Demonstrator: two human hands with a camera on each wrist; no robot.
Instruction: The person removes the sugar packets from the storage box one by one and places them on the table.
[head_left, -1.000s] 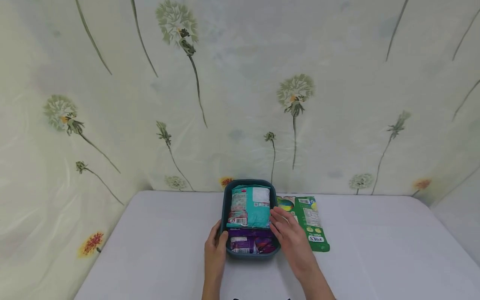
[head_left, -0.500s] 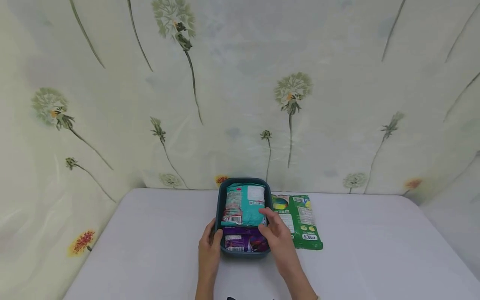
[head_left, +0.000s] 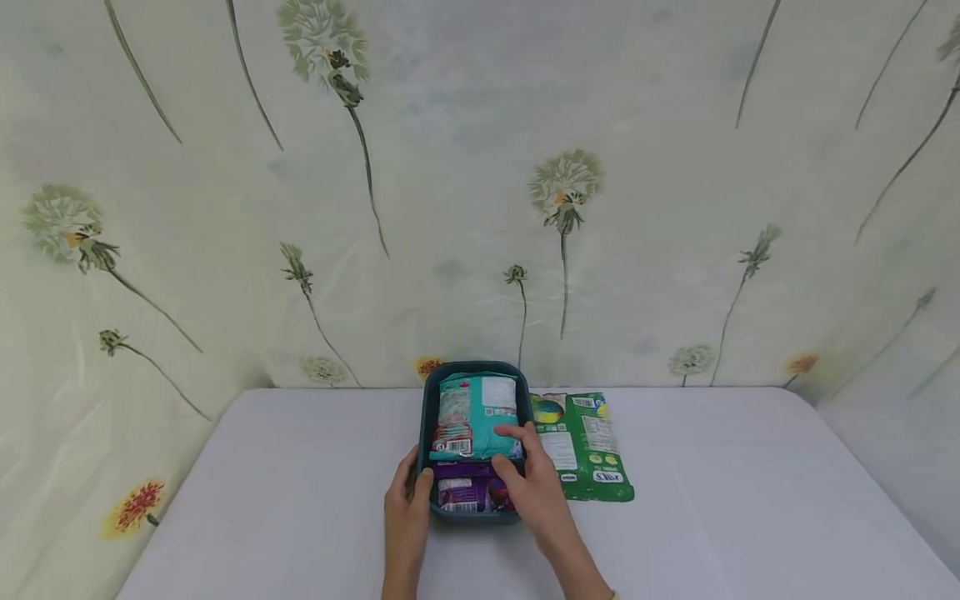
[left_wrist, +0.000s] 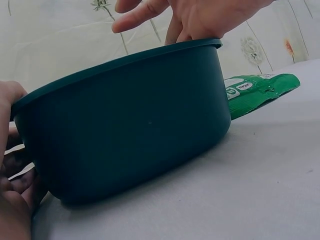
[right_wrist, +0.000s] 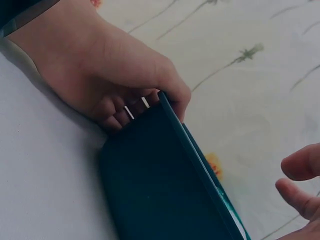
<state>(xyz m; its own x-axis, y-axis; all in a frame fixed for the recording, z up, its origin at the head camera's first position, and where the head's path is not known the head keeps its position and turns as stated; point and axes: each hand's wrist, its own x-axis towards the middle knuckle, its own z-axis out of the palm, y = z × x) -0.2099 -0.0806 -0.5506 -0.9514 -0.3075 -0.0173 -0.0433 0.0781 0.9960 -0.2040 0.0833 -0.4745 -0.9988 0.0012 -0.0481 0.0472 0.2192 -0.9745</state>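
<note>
A dark teal plastic tub (head_left: 474, 518) stands on the white-covered table, holding a turquoise packet (head_left: 487, 421) at its far end and purple packets (head_left: 457, 493) at the near end. My left hand (head_left: 407, 508) grips the tub's left side; its thumb lies over the rim and the fingers bend against the outer wall, as the right wrist view shows. Above the tub's right side is my right hand (head_left: 542, 496), thumb and index finger spread apart over the packets. Nothing shows pinched between them. Whether its fingertips touch the turquoise packet, I cannot tell.
A green packet (head_left: 588, 450) lies flat on the table (head_left: 712, 500) just right of the tub. Behind the table's back edge hangs a pale sheet (head_left: 450, 167) printed with dandelions.
My right hand has shifted further in over the tub, its thumb and index finger spreading apart. My left hand keeps its grip. The whole scene slides slightly left as the head view turns.
</note>
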